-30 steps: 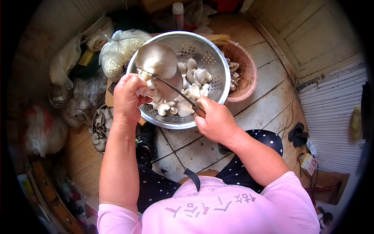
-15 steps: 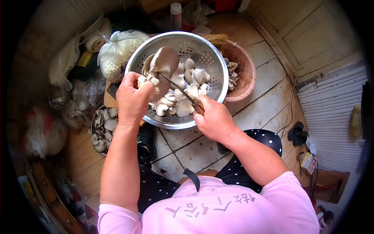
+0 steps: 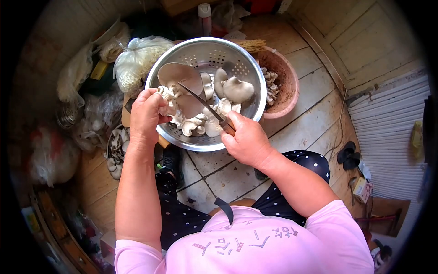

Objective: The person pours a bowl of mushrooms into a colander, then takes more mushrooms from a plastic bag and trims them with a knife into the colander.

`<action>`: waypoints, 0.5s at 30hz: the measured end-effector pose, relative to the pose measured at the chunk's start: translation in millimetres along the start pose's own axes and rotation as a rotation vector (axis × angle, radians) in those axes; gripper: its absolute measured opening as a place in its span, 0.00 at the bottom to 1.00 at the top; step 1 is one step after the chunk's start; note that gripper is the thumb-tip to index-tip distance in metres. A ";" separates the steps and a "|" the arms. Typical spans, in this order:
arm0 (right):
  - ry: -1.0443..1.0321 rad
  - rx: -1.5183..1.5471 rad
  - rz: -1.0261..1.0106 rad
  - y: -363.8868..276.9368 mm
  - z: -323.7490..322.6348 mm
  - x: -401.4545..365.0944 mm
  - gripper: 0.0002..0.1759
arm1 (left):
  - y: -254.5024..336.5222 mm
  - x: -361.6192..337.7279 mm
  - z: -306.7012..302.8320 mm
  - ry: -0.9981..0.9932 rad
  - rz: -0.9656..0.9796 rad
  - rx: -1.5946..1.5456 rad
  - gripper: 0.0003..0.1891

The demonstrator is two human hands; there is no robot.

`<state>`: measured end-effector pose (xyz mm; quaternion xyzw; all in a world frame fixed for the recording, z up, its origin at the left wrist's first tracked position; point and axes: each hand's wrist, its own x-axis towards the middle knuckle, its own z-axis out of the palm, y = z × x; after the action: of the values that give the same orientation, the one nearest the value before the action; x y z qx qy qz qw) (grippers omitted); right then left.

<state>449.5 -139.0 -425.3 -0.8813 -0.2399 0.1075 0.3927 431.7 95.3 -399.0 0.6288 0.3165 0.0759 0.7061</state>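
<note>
My left hand [image 3: 147, 114] grips a cluster of oyster mushrooms [image 3: 181, 76] by its pale stem end, over the left side of a metal colander [image 3: 253, 109]. Two broad grey-brown caps spread from that cluster. In my right hand [image 3: 246, 139] is a knife [image 3: 203, 102] with a wooden handle and a narrow dark blade. Its tip points up and left, overlapping the held caps in this view. Loose oyster mushrooms [image 3: 238, 89] lie inside the colander, some pale and curled near its front side.
Right of the colander stands a pink basin [image 3: 292, 98] holding mushroom pieces. A container of more mushrooms [image 3: 117, 153] is on the floor at left. Plastic bags [image 3: 137, 61] crowd the left side, and a spray can [image 3: 205, 20] stands behind. Dark slippers [image 3: 348, 156] lie at right.
My left hand has shifted slightly left and turned the cluster, so its caps now spread open. The knife has moved a little down-left. A grey mushroom cap now lies at the colander's right.
</note>
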 end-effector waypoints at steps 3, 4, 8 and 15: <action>-0.011 0.013 0.002 0.0 -0.7 2.2 0.13 | 4.4 -5.0 4.9 -0.011 -0.031 -0.076 0.16; -0.013 0.009 0.007 -0.4 -1.4 2.5 0.13 | 3.6 -4.1 4.8 -0.011 -0.031 -0.076 0.16; -0.021 -0.007 0.012 -0.9 -2.7 2.4 0.13 | 3.8 -3.1 4.4 -0.086 -0.020 -0.117 0.20; -0.036 -0.004 0.004 -0.4 -5.5 2.0 0.12 | -0.1 2.9 -1.0 -0.164 0.027 -0.040 0.23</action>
<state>453.2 -141.3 -421.4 -0.8805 -0.2455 0.1233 0.3864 433.4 97.6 -400.1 0.6228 0.2472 0.0400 0.7412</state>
